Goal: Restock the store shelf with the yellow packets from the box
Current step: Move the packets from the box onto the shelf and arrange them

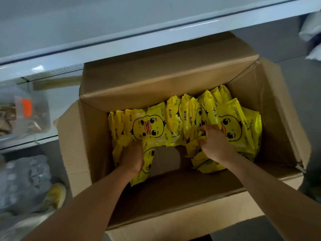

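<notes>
Down in the open cardboard box (93,136), both hands are among the yellow packets (151,126). These packets, each printed with a cartoon duck face, stand packed in a row along the far wall of the box, from about 9 o'clock round to 3 o'clock, with more of them lying loose and tilted lower down near each hand. A bare patch of the box floor shows between the two hands, at the centre.

At about 8 o'clock within the box, the left hand (132,159) reaches down with its fingers buried among the packets; they seem curled round one packet (144,164) that slants toward the near wall, though the fingertips are hidden. At about 4 o'clock, the right hand (214,145) has its fingers bent and hooked over the tops of several packets, thumb on the near side, pinching a bunch of them.

All four box flaps are folded outward. Beyond the box, at 12 o'clock, runs the pale front edge of a store shelf (121,44). To the left, at 9 o'clock, lower shelves carry blurred goods in clear wrapping (22,115), and a shoe (55,193) with a yellow upper shows on the floor at 8 o'clock. Something white and blurred (311,28) sits at 2 o'clock.
</notes>
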